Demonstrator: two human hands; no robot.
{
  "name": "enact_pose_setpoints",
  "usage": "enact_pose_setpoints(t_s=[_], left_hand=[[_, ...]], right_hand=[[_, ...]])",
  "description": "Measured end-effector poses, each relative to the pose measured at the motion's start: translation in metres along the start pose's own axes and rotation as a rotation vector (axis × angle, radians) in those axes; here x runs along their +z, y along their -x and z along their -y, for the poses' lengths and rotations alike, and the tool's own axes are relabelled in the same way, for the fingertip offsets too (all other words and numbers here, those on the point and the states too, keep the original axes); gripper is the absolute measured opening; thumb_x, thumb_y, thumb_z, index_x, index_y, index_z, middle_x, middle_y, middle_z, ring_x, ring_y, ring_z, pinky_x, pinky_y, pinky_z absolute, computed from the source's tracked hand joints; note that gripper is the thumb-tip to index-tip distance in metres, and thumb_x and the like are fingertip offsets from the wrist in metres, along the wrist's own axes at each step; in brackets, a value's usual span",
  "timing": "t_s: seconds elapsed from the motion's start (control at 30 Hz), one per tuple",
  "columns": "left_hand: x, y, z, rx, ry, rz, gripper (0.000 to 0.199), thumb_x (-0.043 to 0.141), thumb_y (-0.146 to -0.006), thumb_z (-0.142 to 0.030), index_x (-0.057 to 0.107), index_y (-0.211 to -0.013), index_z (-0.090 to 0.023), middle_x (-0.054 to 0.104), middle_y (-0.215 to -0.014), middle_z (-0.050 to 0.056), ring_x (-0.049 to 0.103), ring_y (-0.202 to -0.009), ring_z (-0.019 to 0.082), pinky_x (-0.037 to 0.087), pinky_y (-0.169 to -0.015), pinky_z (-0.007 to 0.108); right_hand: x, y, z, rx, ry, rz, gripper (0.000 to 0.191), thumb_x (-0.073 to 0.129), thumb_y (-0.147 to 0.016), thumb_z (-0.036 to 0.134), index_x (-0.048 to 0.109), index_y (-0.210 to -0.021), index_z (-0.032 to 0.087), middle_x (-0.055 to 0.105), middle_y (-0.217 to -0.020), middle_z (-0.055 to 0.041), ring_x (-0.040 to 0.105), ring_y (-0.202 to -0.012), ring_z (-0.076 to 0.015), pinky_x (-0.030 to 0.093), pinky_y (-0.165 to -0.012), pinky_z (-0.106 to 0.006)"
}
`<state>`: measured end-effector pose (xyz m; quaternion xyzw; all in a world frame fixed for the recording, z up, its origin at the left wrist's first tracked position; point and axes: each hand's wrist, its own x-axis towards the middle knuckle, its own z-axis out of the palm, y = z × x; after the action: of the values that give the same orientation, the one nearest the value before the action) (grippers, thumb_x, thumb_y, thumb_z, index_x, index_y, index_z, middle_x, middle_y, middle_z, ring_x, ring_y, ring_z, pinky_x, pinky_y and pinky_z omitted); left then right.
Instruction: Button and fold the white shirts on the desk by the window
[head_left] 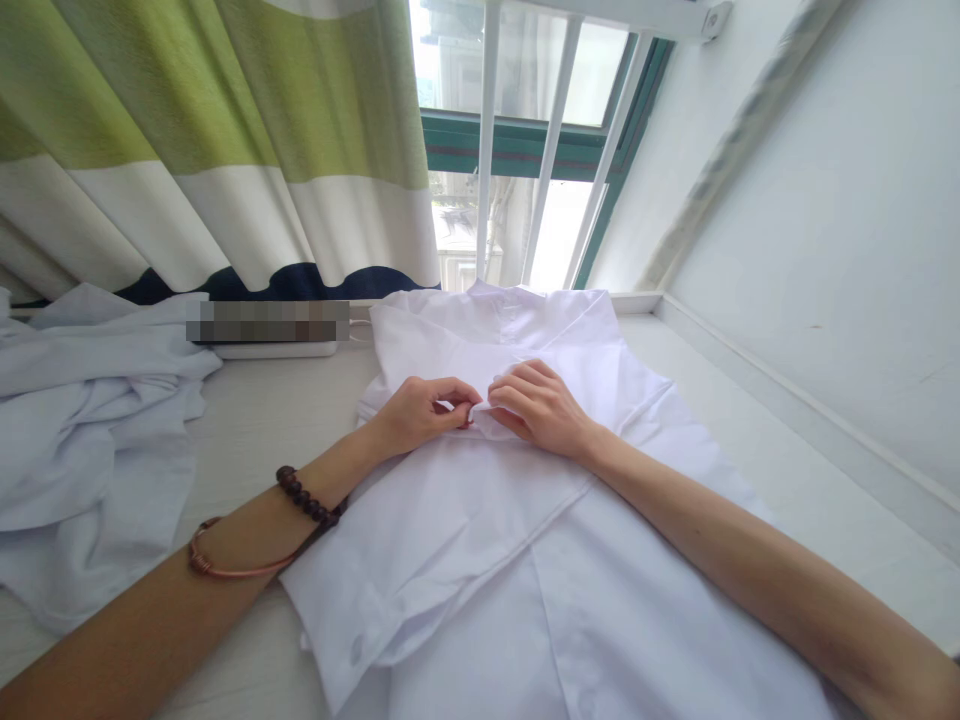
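A white long-sleeved garment (480, 560), which looks like a shirt or coat, lies spread over the pale surface before me. Its collar end points toward the window, and a sleeve crosses the body toward the lower left, with a button near the cuff. My left hand (429, 408) pinches a small fold of the white cloth between thumb and fingers. Close beside it, my right hand (536, 405) grips the same bit of cloth, fingers curled over it. What lies under the right fingers is partly hidden. On my left wrist are a dark bead bracelet (304, 497) and a copper-coloured bangle.
More crumpled white cloth (97, 450) lies at the left. Behind it sits a white flat object (277, 350), partly blurred out, with a cable. A green and white curtain (225, 130) hangs at the back, beside a barred window (525, 150). A white wall (847, 200) bounds the right.
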<state>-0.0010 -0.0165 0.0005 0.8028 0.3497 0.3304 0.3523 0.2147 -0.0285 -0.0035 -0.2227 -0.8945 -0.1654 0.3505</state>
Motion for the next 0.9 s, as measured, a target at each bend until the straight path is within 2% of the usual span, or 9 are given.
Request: enact_pose_setpoints(t_s=[0.13,0.33,0.5,0.63,0.8,0.9], left_hand=[[-0.0034,-0.0003,-0.0005,-0.102,0.157,0.059,0.025,0.064,-0.077,-0.033,0.074,-0.090,-0.015,0.076,-0.085,0.002,0.072,-0.075,0.017,0.060,-0.073,0.025],[-0.0032,0.0018,-0.0001,-0.097,0.141,0.005,0.026,0.068,-0.075,-0.035,0.077,-0.091,-0.017,0.077,-0.081,0.001,0.072,-0.069,0.018,0.061,-0.071,0.026],[-0.0026,0.0026,-0.0006,-0.033,0.048,0.008,0.026,0.066,-0.077,-0.034,0.077,-0.092,-0.016,0.076,-0.077,0.001,0.071,-0.067,0.016,0.060,-0.067,0.023],[-0.0019,0.0022,0.0019,0.077,-0.080,0.023,0.025,0.060,-0.081,-0.031,0.075,-0.093,-0.015,0.076,-0.079,0.001,0.070,-0.068,0.015,0.058,-0.067,0.021],[-0.0008,0.0022,0.0042,0.191,-0.274,-0.024,0.027,0.049,-0.086,-0.027,0.072,-0.094,-0.016,0.074,-0.079,0.002,0.068,-0.069,0.014,0.055,-0.069,0.022],[-0.0002,0.0023,0.0029,0.200,-0.319,-0.037,0.028,0.047,-0.086,-0.026,0.071,-0.094,-0.016,0.074,-0.082,0.003,0.067,-0.071,0.015,0.053,-0.071,0.023]], right_hand=[[-0.0015,0.0004,-0.0018,-0.002,-0.021,-0.024,0.011,0.048,-0.096,0.019,0.053,-0.085,0.021,0.070,-0.084,-0.0029,0.057,-0.078,-0.0164,0.041,-0.075,-0.030],[-0.0016,0.0005,-0.0029,0.024,-0.086,-0.027,0.012,0.050,-0.095,0.020,0.052,-0.083,0.021,0.069,-0.084,-0.0036,0.057,-0.077,-0.0158,0.042,-0.072,-0.029],[-0.0014,0.0011,-0.0039,0.006,-0.125,-0.018,0.011,0.051,-0.095,0.020,0.051,-0.084,0.021,0.069,-0.087,-0.0044,0.057,-0.078,-0.0159,0.044,-0.072,-0.029],[-0.0004,0.0023,-0.0040,0.011,-0.135,-0.012,0.012,0.050,-0.095,0.018,0.050,-0.083,0.021,0.070,-0.091,-0.0051,0.056,-0.079,-0.0162,0.044,-0.072,-0.030],[0.0021,0.0038,-0.0028,0.036,-0.168,-0.019,0.009,0.051,-0.093,0.015,0.051,-0.088,0.022,0.069,-0.096,-0.0049,0.055,-0.080,-0.0161,0.044,-0.074,-0.030],[0.0034,0.0040,-0.0022,0.059,-0.190,-0.025,0.008,0.051,-0.093,0.015,0.051,-0.088,0.022,0.069,-0.094,-0.0044,0.055,-0.079,-0.0158,0.043,-0.074,-0.030]])
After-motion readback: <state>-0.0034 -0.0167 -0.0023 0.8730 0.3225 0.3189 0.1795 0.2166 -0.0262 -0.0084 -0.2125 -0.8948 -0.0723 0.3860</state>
